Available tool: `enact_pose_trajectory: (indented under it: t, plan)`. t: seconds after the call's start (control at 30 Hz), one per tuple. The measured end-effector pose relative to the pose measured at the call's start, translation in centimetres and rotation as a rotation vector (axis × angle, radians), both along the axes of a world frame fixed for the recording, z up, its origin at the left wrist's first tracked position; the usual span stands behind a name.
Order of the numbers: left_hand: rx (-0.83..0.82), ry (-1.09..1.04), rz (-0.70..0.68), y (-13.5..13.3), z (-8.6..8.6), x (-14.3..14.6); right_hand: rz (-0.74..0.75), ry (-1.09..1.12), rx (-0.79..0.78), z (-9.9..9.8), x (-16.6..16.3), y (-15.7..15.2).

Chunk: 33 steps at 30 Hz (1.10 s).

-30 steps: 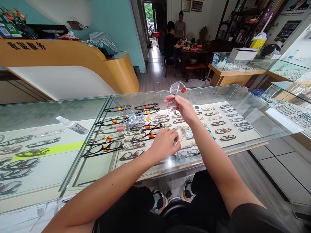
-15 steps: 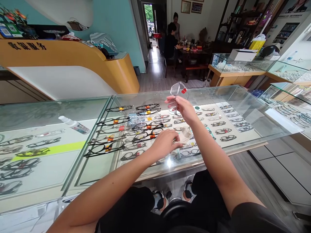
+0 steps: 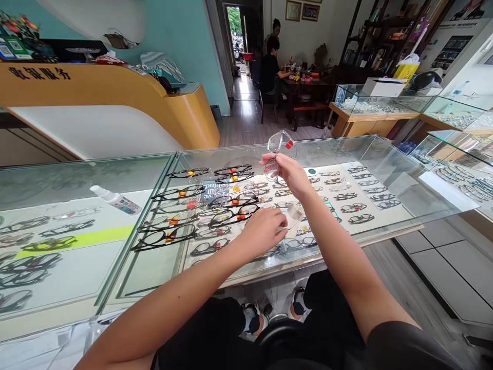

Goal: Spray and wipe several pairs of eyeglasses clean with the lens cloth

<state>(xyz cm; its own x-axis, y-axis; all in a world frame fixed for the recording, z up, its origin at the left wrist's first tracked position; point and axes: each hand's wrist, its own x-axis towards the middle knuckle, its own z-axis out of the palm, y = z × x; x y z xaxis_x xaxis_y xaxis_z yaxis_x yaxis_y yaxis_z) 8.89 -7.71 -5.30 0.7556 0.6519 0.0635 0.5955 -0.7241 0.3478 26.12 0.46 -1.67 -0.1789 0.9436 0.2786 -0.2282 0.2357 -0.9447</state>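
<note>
My right hand (image 3: 289, 173) is raised above the glass display case (image 3: 331, 149), its fingers closed on a pair of clear-framed eyeglasses (image 3: 276, 141) held tilted on end. A small red tag sits on one lens. Lower down, at the near part of the glass top, my left hand (image 3: 265, 226) has its fingers curled together. Whatever they pinch, if anything, is hidden. Right beside those fingertips is a pale beige, partly see-through piece (image 3: 295, 213) whose kind I cannot make out. Several dark-framed eyeglasses (image 3: 165, 236) with orange and yellow tags lie on the glass left of my left hand.
A white spray bottle (image 3: 115, 199) lies on the left glass case. More eyeglasses (image 3: 354, 207) are laid out in rows under the glass. Beyond stand a curved wooden counter (image 3: 192, 110), another glass case (image 3: 358, 103) and a table with two people behind it.
The fingers of my left hand have drawn together beside the beige piece; before, they were spread. My right hand still holds the clear eyeglasses in nearly the same place.
</note>
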Motion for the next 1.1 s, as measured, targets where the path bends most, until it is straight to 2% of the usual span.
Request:
enact_pose_trajectory:
  t: [0.13,0.3,0.43,0.5,0.57,0.67,0.77,0.93,1.1]
  plan:
    - [-0.111,-0.133,0.084,0.1,0.4,-0.1,0.001,0.0,0.0,0.0,0.0,-0.1]
    - [-0.496,-0.476,0.266,0.8,0.7,-0.3,0.002,0.02,0.018,0.1,0.3,-0.1]
    - [-0.858,-0.618,0.382,1.7,0.2,-0.2,-0.013,-0.004,0.009,0.2,0.2,-0.2]
    - [-1.006,-0.655,0.392,2.0,0.2,-0.1,-0.017,-0.004,0.007,0.3,0.2,-0.2]
    - [-1.091,-0.649,0.34,1.9,0.4,-0.1,-0.01,0.009,0.013,0.3,0.1,-0.2]
    - [-1.144,-0.563,0.249,1.7,1.1,-0.4,0.003,0.035,0.033,0.3,0.1,-0.3]
    - [-1.098,-0.581,0.255,1.7,1.7,-0.9,0.001,0.044,0.044,0.4,0.3,-0.4]
    - [-1.195,-0.967,0.405,2.9,2.5,-2.4,-0.048,0.016,0.048,0.8,0.7,-0.8]
    - [-1.142,-1.349,0.45,5.0,3.3,-3.8,-0.071,0.024,0.051,1.3,0.8,-1.3]
